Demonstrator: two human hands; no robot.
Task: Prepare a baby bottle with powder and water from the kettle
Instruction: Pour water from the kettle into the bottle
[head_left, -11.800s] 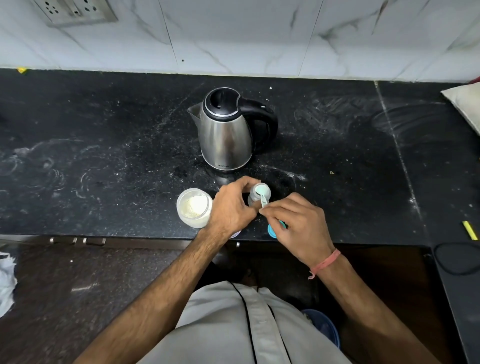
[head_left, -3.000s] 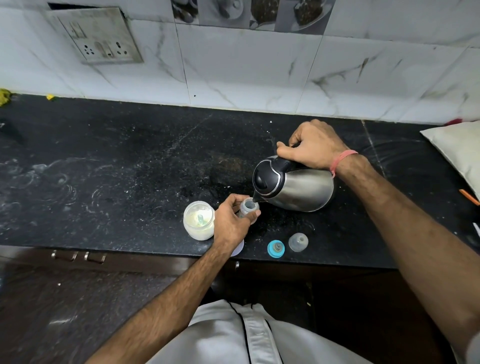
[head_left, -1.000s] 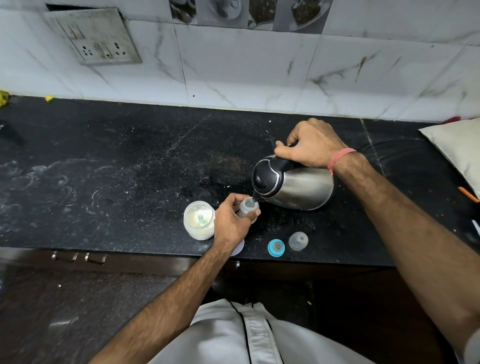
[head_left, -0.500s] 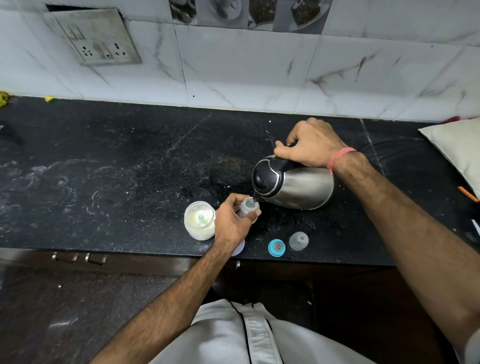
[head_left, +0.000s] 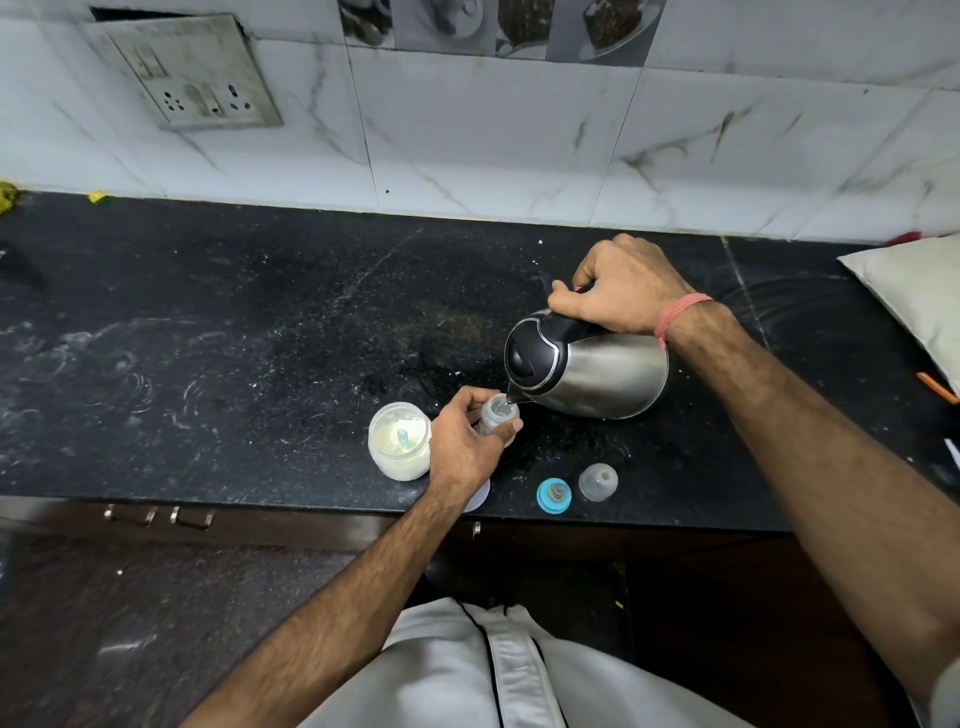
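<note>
The right hand (head_left: 621, 286) grips the tilted stainless-steel kettle (head_left: 587, 371) by its handle, spout at the small clear baby bottle (head_left: 497, 413) clasped by the left hand (head_left: 462, 447).

Countertop (head_left: 234, 322): the left half is bare from wall to front edge; a hand could pass freely there. The centre front is crowded. A powder jar (head_left: 399, 440) stands just beside the left hand (head_left: 464, 447), which is wrapped round the bottle (head_left: 497, 415). The tilted kettle (head_left: 587, 371), gripped by the right hand (head_left: 621, 286), blocks the middle right, its spout at the bottle mouth. A blue ring (head_left: 554, 495) and a clear cap (head_left: 598, 481) sit near the front edge, close together, apart from the kettle. A narrow gap remains between them and the left hand. A cushion (head_left: 914, 291) occupies the far right.
</note>
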